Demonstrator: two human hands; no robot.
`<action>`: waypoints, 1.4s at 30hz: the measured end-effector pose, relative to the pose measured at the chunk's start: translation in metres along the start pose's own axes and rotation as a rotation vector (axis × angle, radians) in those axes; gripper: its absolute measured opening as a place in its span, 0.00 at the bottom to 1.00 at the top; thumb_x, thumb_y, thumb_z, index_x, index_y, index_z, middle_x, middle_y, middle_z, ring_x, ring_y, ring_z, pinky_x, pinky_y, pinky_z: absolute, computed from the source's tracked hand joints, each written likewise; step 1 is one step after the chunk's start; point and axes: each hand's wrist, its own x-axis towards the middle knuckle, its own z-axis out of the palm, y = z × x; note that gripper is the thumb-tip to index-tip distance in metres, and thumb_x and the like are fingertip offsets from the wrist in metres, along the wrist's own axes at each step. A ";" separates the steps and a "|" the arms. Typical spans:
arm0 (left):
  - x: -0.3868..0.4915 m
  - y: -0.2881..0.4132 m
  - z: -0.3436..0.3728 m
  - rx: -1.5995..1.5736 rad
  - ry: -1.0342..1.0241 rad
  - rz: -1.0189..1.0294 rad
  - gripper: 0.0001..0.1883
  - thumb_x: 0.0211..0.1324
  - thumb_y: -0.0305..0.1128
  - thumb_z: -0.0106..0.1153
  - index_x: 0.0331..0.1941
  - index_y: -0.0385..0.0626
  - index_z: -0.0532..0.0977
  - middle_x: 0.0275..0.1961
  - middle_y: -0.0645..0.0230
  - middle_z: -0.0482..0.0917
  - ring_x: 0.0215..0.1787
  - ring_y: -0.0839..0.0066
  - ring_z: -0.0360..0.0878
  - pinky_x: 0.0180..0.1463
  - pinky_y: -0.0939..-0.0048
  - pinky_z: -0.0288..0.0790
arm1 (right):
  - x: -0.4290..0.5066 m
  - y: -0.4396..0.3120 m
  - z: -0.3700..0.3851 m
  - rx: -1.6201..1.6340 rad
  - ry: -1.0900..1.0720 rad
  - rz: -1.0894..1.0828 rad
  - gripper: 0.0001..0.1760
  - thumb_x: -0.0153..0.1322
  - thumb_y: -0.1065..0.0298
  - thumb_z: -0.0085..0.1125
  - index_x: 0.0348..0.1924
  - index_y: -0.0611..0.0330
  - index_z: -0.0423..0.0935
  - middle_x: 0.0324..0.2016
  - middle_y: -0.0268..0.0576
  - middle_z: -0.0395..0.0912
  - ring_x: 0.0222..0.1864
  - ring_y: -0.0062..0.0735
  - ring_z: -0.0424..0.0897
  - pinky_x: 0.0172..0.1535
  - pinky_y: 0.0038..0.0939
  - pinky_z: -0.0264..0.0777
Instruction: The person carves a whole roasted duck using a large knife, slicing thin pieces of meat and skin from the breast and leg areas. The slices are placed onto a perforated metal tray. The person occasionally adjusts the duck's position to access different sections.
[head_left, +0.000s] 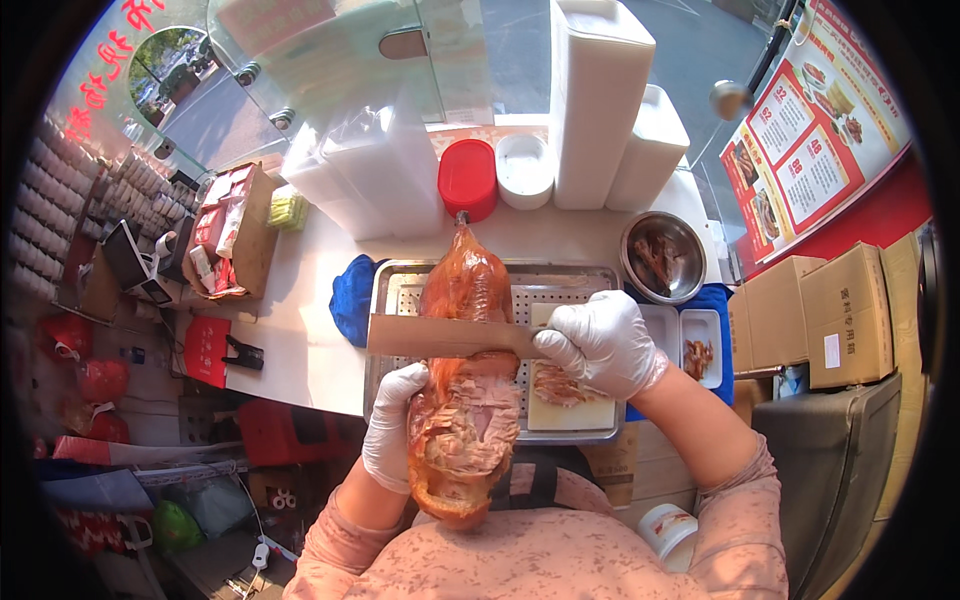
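A roast duck (469, 420), glossy brown, lies lengthwise before me, its near half cut open to pale meat. My left hand (394, 424), in a white disposable glove, holds the duck's left side. My right hand (600, 345), gloved too, grips the handle of a wide-bladed knife (442, 336), whose blade lies crosswise over the middle of the duck. Under them is a perforated steel tray (397, 283). On its right part a white cutting board (577, 418) bears sliced duck meat (559, 386), partly hidden by my right hand.
Right of the tray are a steel bowl (664, 259) with bones and a white dish (701, 349) with pieces on a blue cloth (724, 300). Behind stand a red container (468, 176) and tall stacks of white containers (600, 105). Another blue cloth (352, 300) touches the tray's left side.
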 end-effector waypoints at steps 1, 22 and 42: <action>-0.001 0.001 0.000 -0.012 0.028 -0.018 0.29 0.68 0.42 0.59 0.68 0.39 0.71 0.62 0.56 0.82 0.59 0.62 0.85 0.65 0.55 0.81 | -0.001 0.000 0.000 -0.011 0.006 -0.006 0.17 0.75 0.56 0.67 0.25 0.52 0.78 0.18 0.45 0.76 0.20 0.49 0.79 0.27 0.41 0.73; 0.031 -0.025 -0.012 0.062 0.102 -0.106 0.30 0.70 0.51 0.56 0.67 0.43 0.70 0.60 0.56 0.83 0.58 0.60 0.86 0.63 0.53 0.82 | -0.024 -0.005 0.026 0.196 -0.070 0.419 0.29 0.73 0.37 0.67 0.29 0.58 0.84 0.22 0.55 0.81 0.25 0.56 0.82 0.31 0.45 0.76; 0.046 -0.020 -0.057 0.122 0.213 -0.024 0.33 0.66 0.50 0.61 0.67 0.42 0.70 0.60 0.55 0.83 0.57 0.60 0.86 0.63 0.54 0.82 | -0.232 0.105 0.039 -0.435 -0.441 0.467 0.35 0.70 0.27 0.60 0.22 0.52 0.85 0.18 0.45 0.81 0.21 0.50 0.82 0.28 0.45 0.75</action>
